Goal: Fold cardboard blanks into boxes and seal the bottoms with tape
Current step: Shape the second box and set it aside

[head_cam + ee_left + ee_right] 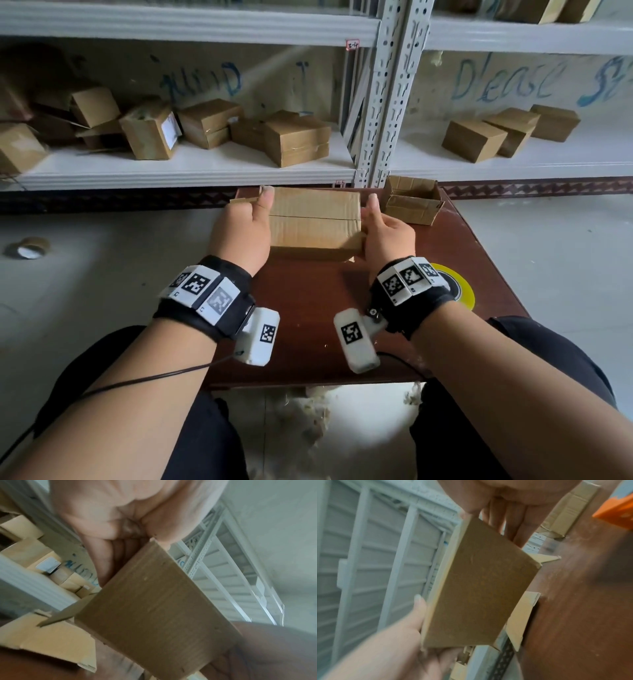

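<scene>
A brown cardboard box (315, 219) is held just above the far part of the dark wooden table (308, 308). Its two upper flaps are folded shut and meet in a seam across the top face. My left hand (255, 219) grips the box's left end, thumb on top. My right hand (380, 222) grips the right end the same way. In the left wrist view the box (154, 608) fills the middle under my left hand's palm (120, 520). In the right wrist view the box (479, 588) sits between my right hand's fingers (505, 517) and my left hand (393, 635).
A yellow tape roll (462, 291) lies on the table, half hidden behind my right wrist. An open-topped box (411, 200) stands at the table's far right corner. Another tape roll (29, 247) lies on the floor at left. White shelving (191, 164) holds several boxes behind.
</scene>
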Demonstrator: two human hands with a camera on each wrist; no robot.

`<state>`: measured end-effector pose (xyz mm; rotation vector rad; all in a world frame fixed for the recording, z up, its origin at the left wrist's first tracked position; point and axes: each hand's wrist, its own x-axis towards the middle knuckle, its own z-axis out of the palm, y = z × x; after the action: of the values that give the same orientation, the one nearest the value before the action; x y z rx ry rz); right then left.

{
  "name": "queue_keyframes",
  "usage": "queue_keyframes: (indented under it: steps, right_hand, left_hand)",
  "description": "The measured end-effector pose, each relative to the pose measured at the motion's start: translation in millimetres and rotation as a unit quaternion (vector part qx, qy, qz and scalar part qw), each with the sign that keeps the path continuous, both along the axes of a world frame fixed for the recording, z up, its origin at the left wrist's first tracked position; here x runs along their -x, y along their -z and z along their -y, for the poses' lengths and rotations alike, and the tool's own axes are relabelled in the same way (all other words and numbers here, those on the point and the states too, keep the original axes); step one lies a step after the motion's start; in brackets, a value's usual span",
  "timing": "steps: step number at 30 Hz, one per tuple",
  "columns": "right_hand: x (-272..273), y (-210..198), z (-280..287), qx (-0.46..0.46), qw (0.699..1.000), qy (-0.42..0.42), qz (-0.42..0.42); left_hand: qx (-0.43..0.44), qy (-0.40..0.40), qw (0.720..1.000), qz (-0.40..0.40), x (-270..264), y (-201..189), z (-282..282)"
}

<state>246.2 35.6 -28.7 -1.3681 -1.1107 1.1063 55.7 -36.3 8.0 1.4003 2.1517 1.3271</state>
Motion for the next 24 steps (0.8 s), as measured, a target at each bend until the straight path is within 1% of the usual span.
queue_keyframes:
  steps: [1,2,3,5,6,9,12,16,19,21,24]
  right_hand:
    - [-2,-6,4,0.002,1.000,-0.006,-0.023]
    - [-4,-9,7,-0.004,0.999,-0.025,-0.020]
    - [-4,-15,14,-0.026,0.998,-0.054,-0.002]
    - [-5,-12,22,-0.091,0.989,-0.108,0.045]
    - [-5,-8,26,-0.105,0.985,-0.120,0.060]
    - [-1,1,32,-0.124,0.984,-0.100,0.082]
    - [2,5,29,-0.107,0.986,-0.073,0.105]
    - [5,11,15,-0.064,0.986,-0.052,0.147]
    - [5,13,4,-0.049,0.982,-0.050,0.177]
    - [3,10,2,-0.050,0.979,-0.050,0.190]
    - [4,10,1,-0.041,0.981,-0.060,0.179]
  left_hand:
    - [-0.013,-0.001,1.000,0.021,-2,0,4]
    - [-0.008,0.002,0.999,0.033,-7,0,7]
    - [0.006,0.008,0.999,0.037,-14,1,9]
    - [0.037,0.013,0.999,0.027,-29,6,12]
    - [0.054,0.013,0.998,0.021,-36,9,13]
    - [0.113,0.008,0.994,0.000,-45,17,12]
    - [0.139,0.000,0.989,-0.044,-47,24,5]
    - [0.120,-0.013,0.990,-0.077,-34,25,-8]
    - [0.080,-0.011,0.991,-0.107,-16,18,-16]
    - [0.053,-0.014,0.993,-0.108,-6,11,-20]
    - [0.016,-0.021,0.996,-0.088,6,6,-20]
